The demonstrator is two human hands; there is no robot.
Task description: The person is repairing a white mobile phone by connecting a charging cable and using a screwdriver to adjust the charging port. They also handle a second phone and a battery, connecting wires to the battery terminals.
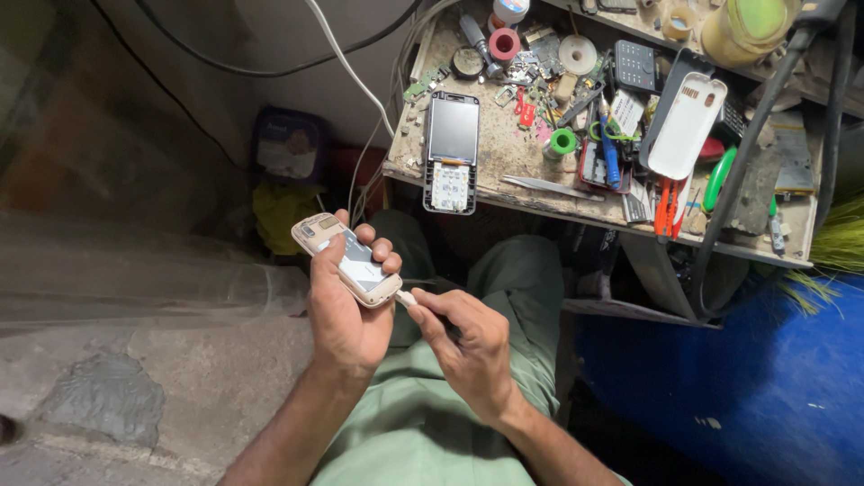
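Note:
My left hand (pixel 346 301) grips a small gold-coloured phone body (pixel 346 259), back side up, held over my lap. My right hand (pixel 468 342) pinches a thin tool (pixel 407 298) with a pale tip, and that tip touches the lower end of the phone. On the workbench (pixel 504 153) above lies a dismantled black phone (pixel 452 151) with its screen and white keypad facing up.
The bench holds several tools: tweezers (pixel 547 185), a white phone cover (pixel 688 126), a green spool (pixel 563 141), orange-handled cutters (pixel 668 207), tape rolls. Cables hang at the left and right. A blue surface (pixel 765 378) lies at lower right, stone floor (pixel 135 387) at left.

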